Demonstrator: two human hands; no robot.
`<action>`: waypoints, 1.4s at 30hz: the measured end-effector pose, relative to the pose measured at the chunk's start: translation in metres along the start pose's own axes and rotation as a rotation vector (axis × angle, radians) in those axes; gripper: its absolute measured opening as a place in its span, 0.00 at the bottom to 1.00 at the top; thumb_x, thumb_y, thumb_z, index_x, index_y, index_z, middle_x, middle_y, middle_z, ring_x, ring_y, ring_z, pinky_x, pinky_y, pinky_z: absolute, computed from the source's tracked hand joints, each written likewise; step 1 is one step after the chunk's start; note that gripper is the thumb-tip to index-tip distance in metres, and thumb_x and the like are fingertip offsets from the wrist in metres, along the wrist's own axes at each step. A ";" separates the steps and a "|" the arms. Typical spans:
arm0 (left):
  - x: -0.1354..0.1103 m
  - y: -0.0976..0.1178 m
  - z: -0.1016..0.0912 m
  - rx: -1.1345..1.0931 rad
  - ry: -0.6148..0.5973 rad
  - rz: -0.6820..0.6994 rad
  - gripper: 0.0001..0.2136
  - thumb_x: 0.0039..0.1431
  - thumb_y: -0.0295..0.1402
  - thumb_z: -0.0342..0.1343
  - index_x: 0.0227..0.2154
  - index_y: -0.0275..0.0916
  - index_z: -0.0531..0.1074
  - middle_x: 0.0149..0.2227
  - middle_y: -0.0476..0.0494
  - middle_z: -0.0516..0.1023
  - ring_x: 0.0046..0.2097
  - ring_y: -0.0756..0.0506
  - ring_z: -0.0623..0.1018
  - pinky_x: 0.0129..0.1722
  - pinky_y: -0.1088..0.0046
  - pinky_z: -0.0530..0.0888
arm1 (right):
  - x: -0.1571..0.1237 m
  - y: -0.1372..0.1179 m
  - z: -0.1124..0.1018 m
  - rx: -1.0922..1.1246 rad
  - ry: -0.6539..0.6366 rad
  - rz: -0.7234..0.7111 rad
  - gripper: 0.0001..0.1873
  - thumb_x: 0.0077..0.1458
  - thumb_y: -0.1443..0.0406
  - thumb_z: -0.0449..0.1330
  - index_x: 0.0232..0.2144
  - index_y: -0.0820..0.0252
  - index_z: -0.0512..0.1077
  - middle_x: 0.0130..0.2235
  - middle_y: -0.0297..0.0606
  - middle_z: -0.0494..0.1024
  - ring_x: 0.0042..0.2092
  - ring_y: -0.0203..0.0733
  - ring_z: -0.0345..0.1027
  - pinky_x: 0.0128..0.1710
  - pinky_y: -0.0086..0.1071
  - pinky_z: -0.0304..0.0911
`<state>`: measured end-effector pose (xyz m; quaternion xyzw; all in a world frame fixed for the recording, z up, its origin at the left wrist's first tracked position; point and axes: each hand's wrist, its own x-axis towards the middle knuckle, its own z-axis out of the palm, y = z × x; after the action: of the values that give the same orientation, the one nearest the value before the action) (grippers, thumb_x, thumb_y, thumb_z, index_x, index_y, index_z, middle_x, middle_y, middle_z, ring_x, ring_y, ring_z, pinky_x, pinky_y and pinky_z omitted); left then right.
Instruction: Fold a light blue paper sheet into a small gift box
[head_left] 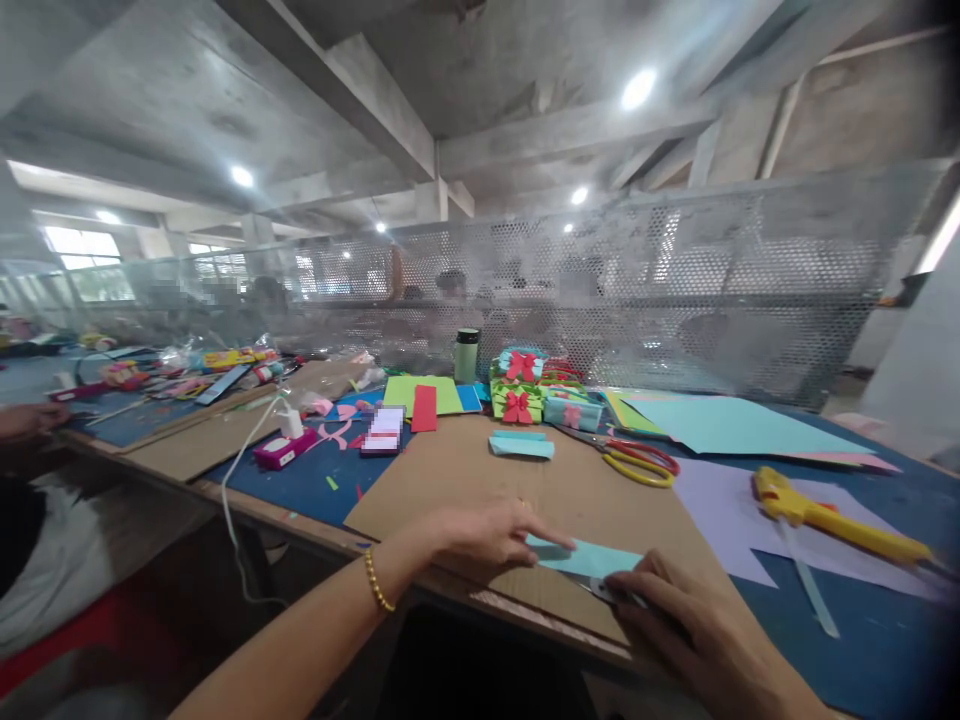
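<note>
A light blue paper strip [592, 559] lies on a brown cardboard sheet [480, 475] near the table's front edge. My left hand [487, 535] rests on the cardboard with its fingers stretched out, the fingertips pressing the strip's left end. My right hand [694, 630] is closed around a small dark-and-metal tool [604, 590] whose tip touches the strip's lower edge; I cannot make out what the tool is. A gold bead bracelet sits on my left wrist.
Red-and-yellow scissors [637, 460], a yellow glue gun [832, 515], a folded blue paper piece [523, 443], small paper gift boxes with red bows [525, 390], a green bottle [466, 355] and coloured paper sheets lie on the blue table [885, 640]. A mesh screen stands behind. Another person's hand [26, 420] is at far left.
</note>
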<state>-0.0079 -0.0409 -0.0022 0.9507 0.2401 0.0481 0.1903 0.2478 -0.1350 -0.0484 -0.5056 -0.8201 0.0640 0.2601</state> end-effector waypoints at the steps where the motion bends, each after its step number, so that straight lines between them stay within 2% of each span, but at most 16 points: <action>1: -0.006 -0.003 -0.002 0.030 0.005 -0.004 0.19 0.62 0.34 0.53 0.56 0.51 0.71 0.39 0.43 0.75 0.39 0.44 0.73 0.40 0.72 0.68 | 0.000 0.001 0.000 0.001 0.001 -0.003 0.15 0.64 0.55 0.51 0.38 0.51 0.76 0.36 0.41 0.75 0.36 0.45 0.70 0.35 0.38 0.65; 6: -0.026 -0.016 -0.013 0.121 -0.027 -0.046 0.20 0.63 0.31 0.52 0.57 0.52 0.70 0.35 0.44 0.71 0.38 0.45 0.71 0.40 0.73 0.67 | 0.000 0.001 -0.002 -0.012 0.002 -0.022 0.15 0.64 0.56 0.51 0.39 0.52 0.77 0.36 0.42 0.75 0.36 0.45 0.70 0.35 0.37 0.65; 11: -0.024 -0.021 -0.013 0.093 -0.067 -0.083 0.24 0.63 0.27 0.49 0.60 0.53 0.66 0.38 0.45 0.72 0.38 0.46 0.71 0.43 0.72 0.66 | 0.005 -0.013 -0.009 -0.047 -0.023 -0.012 0.12 0.64 0.61 0.53 0.39 0.54 0.76 0.37 0.41 0.75 0.39 0.45 0.69 0.38 0.37 0.63; 17: -0.021 -0.024 -0.013 0.075 -0.141 -0.060 0.26 0.64 0.28 0.48 0.62 0.56 0.61 0.45 0.44 0.74 0.46 0.43 0.71 0.49 0.69 0.65 | 0.011 -0.021 -0.010 -0.063 -0.049 0.000 0.10 0.63 0.65 0.55 0.40 0.56 0.76 0.38 0.40 0.75 0.40 0.43 0.68 0.40 0.36 0.61; 23: -0.021 -0.021 -0.014 0.084 -0.153 -0.102 0.25 0.64 0.27 0.48 0.62 0.57 0.62 0.49 0.42 0.74 0.48 0.42 0.72 0.51 0.66 0.65 | 0.003 -0.022 -0.013 -0.037 -0.078 -0.007 0.11 0.63 0.64 0.54 0.40 0.55 0.77 0.37 0.40 0.74 0.41 0.43 0.68 0.40 0.36 0.62; 31: -0.023 -0.025 -0.011 0.074 -0.149 -0.090 0.25 0.64 0.28 0.48 0.63 0.56 0.61 0.53 0.41 0.72 0.52 0.41 0.71 0.54 0.63 0.64 | -0.003 -0.023 -0.018 -0.026 -0.074 0.041 0.11 0.64 0.63 0.54 0.40 0.55 0.77 0.38 0.39 0.74 0.40 0.43 0.69 0.40 0.35 0.62; 37: -0.023 -0.024 -0.012 0.082 -0.148 -0.092 0.26 0.64 0.26 0.48 0.62 0.55 0.61 0.53 0.41 0.73 0.53 0.41 0.71 0.53 0.64 0.64 | -0.015 -0.022 -0.030 0.036 -0.062 0.090 0.12 0.65 0.61 0.51 0.39 0.56 0.75 0.37 0.39 0.74 0.40 0.42 0.69 0.39 0.34 0.63; 42: -0.023 -0.021 -0.013 0.085 -0.158 -0.104 0.25 0.64 0.28 0.48 0.62 0.56 0.61 0.51 0.42 0.73 0.50 0.41 0.72 0.51 0.66 0.66 | -0.036 -0.011 -0.048 0.023 -0.034 0.146 0.14 0.64 0.59 0.51 0.39 0.56 0.76 0.37 0.41 0.74 0.38 0.43 0.70 0.38 0.34 0.64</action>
<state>-0.0403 -0.0303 0.0013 0.9450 0.2753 -0.0471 0.1704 0.2752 -0.1790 -0.0158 -0.5598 -0.7846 0.1008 0.2465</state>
